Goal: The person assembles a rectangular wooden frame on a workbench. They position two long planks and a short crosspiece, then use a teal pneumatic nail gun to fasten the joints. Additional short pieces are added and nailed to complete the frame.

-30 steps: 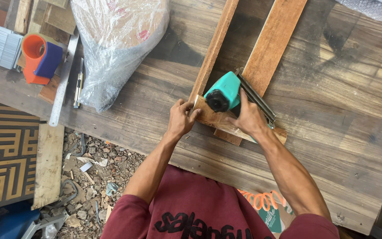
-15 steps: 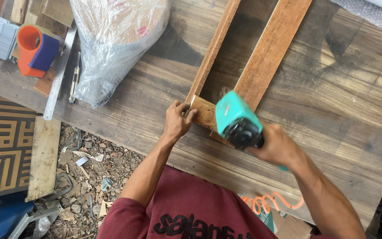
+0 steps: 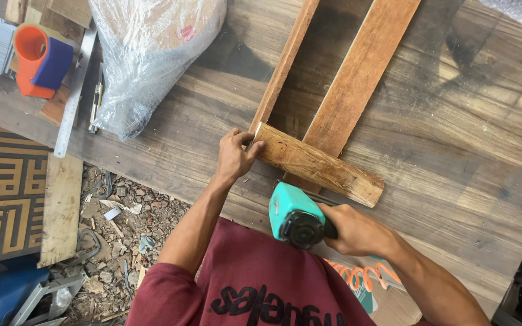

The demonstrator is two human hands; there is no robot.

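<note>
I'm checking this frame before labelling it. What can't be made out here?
- Head view: the teal tool has its nose hidden behind its own body and the right hand.
- Plastic-wrapped bundle: contents blurred by film, top cut off.
- Left hand covers the short board corner joint.

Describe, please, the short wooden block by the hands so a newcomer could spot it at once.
Start at the dark plank workbench and find the two long wooden slats running up its middle. Across their near ends lies the short block, with the left hand gripping its left end. Unlike the slats, it is stubby, paler and lies crosswise.
</note>
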